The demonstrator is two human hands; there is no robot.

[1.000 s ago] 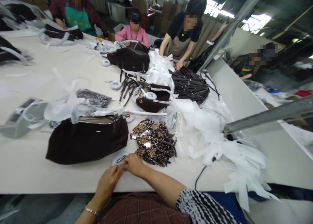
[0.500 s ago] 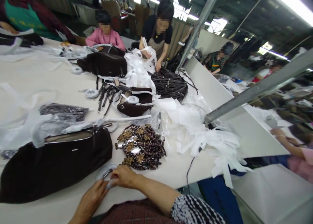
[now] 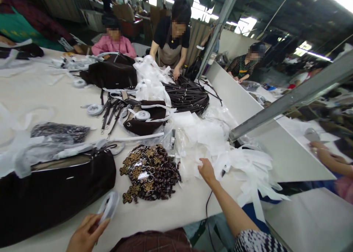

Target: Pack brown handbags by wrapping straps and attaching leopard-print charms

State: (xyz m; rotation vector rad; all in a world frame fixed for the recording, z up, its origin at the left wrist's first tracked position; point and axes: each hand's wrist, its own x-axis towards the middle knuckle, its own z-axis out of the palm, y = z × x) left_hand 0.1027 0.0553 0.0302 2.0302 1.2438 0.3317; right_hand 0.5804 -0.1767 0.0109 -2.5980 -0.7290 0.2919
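At the table's near edge, my left hand (image 3: 87,233) grips a coil wrapped in white padding (image 3: 109,207) between thumb and fingers. My right hand (image 3: 206,171) reaches to the pile of white sheets and plastic (image 3: 202,134), its fingertips bent together at a sheet; whether they pinch it is too small to tell. A large dark brown bag (image 3: 63,186) lies at the left, beside the coil. Between my hands and farther back lies a heap of leopard-patterned charms with metal rings (image 3: 150,173).
Farther back are a smaller dark bag (image 3: 146,124), dark straps (image 3: 187,96), another brown bag (image 3: 110,74) and a bagged bundle (image 3: 59,131). A metal post (image 3: 275,103) slants at the right. Co-workers stand across the table.
My right hand has left the coil and moved right to the white sheets. My left hand still holds the coil, now lifted and slightly left. The view has shifted a little.
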